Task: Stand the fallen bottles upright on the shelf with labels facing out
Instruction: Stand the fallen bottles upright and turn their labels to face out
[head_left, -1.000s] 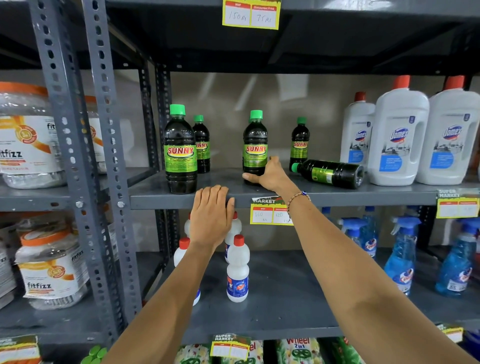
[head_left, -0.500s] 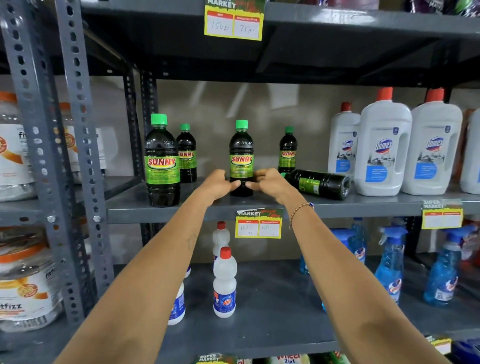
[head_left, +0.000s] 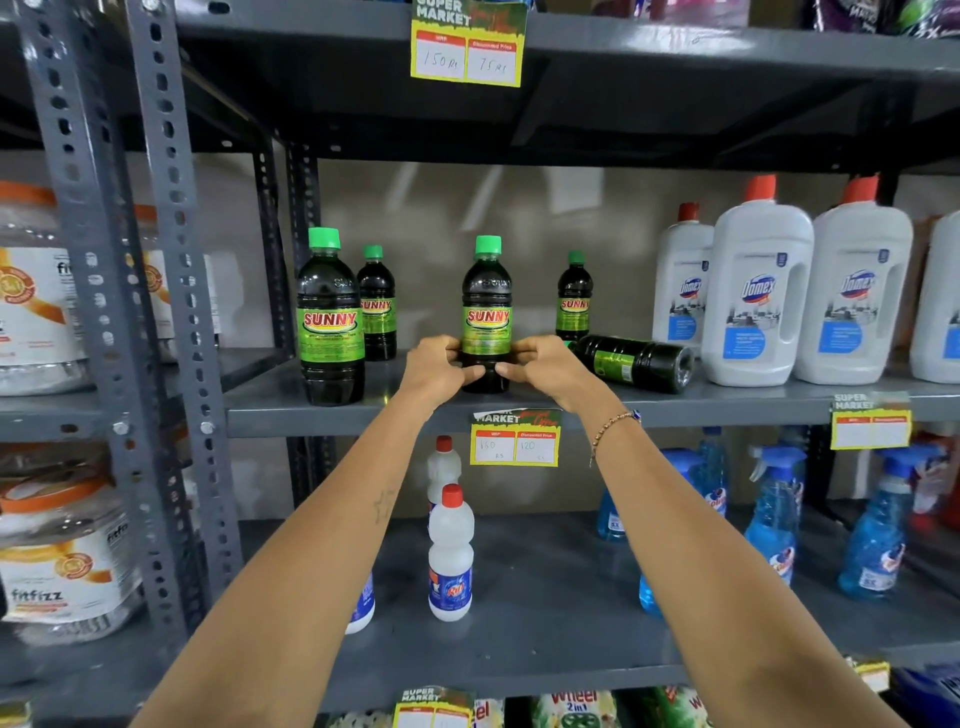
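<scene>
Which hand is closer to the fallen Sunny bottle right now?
Right. The right hand sits just beside the fallen bottle; the left hand is across the upright middle bottle both hands grip.

Left hand, flat on grey metal shelf edge a second ago, now grips base of upright dark green-capped SUNNY bottle. Right hand now wraps opposite side; fingertips nearly meet in front.
</scene>
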